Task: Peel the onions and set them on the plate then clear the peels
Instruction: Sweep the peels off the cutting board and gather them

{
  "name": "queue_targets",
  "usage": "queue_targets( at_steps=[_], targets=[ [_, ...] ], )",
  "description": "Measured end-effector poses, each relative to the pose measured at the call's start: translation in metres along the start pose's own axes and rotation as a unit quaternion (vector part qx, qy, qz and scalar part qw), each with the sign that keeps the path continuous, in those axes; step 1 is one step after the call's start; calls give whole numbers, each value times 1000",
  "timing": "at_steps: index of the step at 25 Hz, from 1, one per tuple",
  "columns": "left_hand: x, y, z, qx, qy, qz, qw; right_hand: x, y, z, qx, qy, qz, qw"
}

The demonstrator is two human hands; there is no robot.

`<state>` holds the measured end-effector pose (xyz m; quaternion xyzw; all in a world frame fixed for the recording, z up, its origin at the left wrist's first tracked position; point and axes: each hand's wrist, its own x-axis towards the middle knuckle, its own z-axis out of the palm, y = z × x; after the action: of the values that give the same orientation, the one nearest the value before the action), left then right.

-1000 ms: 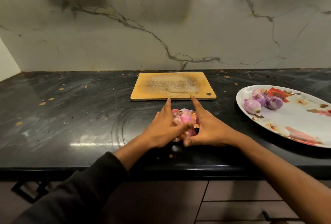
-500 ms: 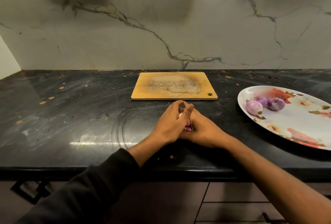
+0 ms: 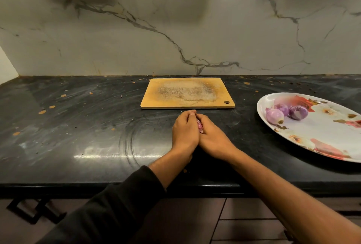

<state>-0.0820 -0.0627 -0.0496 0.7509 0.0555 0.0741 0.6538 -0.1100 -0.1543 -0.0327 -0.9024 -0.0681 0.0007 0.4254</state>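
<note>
Both forearms reach forward over the black tabletop (image 3: 82,118), and the left hand (image 3: 184,130) and right hand (image 3: 212,136) are pressed together side by side just in front of the wooden cutting board (image 3: 187,93). Their curled fingers form a closed grip around a bundle of pink-purple onion peels (image 3: 200,125), only a sliver of which shows between them. Three peeled onions (image 3: 274,116) lie together on the floral plate (image 3: 322,138), well apart to the right.
</note>
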Motion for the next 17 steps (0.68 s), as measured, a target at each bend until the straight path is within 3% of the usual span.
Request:
queue_targets(
  at_steps=[7, 10, 13, 16, 17],
  targets=[
    [4, -3, -10, 0, -62, 2, 998, -8, -10, -16, 3, -110, -7, 994],
    [6, -3, -13, -10, -64, 6, 998, -11, -8, -24, 69, -149, 36, 986],
    [-7, 5, -18, -1, -63, 10, 998, -3, -4, -20, 122, -115, 55, 984],
    [-35, 37, -19, -3, -82, 8, 997, 72, 111, 28, 140, -18, 52, 989],
    [-41, 40, -19, -6, -83, -5, 996, 76, 120, 44, 145, 11, 40, 989]
  ],
)
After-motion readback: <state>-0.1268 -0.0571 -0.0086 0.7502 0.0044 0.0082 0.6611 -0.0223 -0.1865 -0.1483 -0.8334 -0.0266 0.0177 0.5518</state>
